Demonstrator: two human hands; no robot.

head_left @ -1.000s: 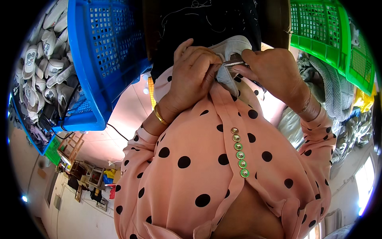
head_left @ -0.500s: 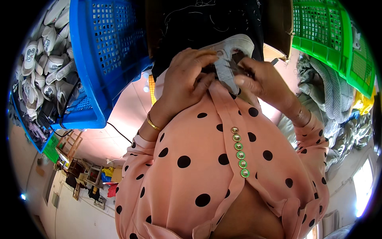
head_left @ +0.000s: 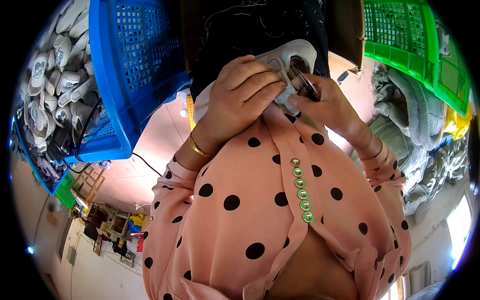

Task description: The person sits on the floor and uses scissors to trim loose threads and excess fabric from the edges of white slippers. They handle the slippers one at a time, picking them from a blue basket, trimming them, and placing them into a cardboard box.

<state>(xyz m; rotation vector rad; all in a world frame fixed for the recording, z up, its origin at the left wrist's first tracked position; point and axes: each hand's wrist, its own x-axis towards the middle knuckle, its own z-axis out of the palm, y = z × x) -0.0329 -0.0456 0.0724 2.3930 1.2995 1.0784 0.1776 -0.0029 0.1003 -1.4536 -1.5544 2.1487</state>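
Observation:
A pale grey-white shoe point(head_left: 282, 53) lies on my dark-clothed lap, its opening toward the right. My left hand point(head_left: 245, 95) is closed over its near side, fingers bent across the upper. Small metal thread snips point(head_left: 304, 84) sit in my right hand point(head_left: 332, 100), thumb and fingers closed around them. Their blades are at the shoe's opening, close to the tongue; whether they touch it I cannot tell. The left palm and part of the shoe beneath it are hidden.
A blue plastic crate point(head_left: 112, 120) stands at the left, with many pale shoes point(head_left: 60, 87) beyond it. On the right are a green crate point(head_left: 425, 75), a brown carton point(head_left: 346, 37) and a heap of grey shoe parts point(head_left: 410, 110). Loose threads lie on the dark cloth.
My left fingers have moved right, farther over the shoe, and spread less. My right hand has shifted slightly right and down. The snips, blurred before, now show clearly.

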